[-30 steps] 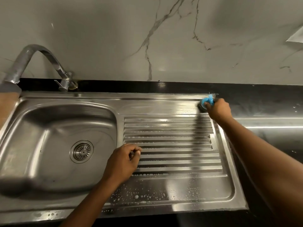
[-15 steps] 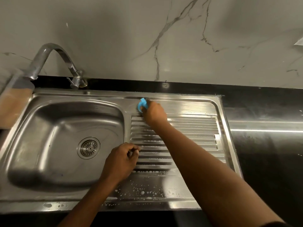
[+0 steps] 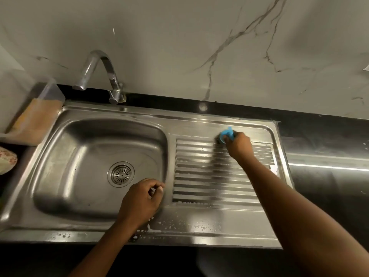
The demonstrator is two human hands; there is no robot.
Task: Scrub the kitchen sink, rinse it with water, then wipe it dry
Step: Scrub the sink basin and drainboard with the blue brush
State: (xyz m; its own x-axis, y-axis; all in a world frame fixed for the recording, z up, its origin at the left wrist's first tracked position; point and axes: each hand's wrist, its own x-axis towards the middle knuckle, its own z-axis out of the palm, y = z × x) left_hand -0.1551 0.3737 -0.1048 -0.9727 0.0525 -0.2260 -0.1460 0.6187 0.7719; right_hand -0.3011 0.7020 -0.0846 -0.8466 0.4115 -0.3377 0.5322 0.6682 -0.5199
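Note:
The stainless steel sink (image 3: 79, 148) has its basin on the left, with a round drain strainer (image 3: 120, 174), and a ribbed drainboard (image 3: 199, 176) on the right. My right hand (image 3: 238, 145) grips a blue scrubber (image 3: 226, 133) and presses it on the flat strip at the back of the drainboard. My left hand (image 3: 141, 198) has its fingers curled with nothing visible in them, and it rests on the ridge between basin and drainboard. Soap suds (image 3: 189, 224) dot the front of the drainboard.
A curved metal faucet (image 3: 99, 64) stands behind the basin, with no water running. A clear plastic container (image 3: 38, 116) with brownish contents sits left of the sink, with a patterned object (image 3: 7, 161) beside it. Black countertop (image 3: 329, 176) extends right. A marble wall rises behind.
My right hand swept the scrubber from the back right corner leftward along the back strip, then partway back to the right. My left hand stayed curled in place.

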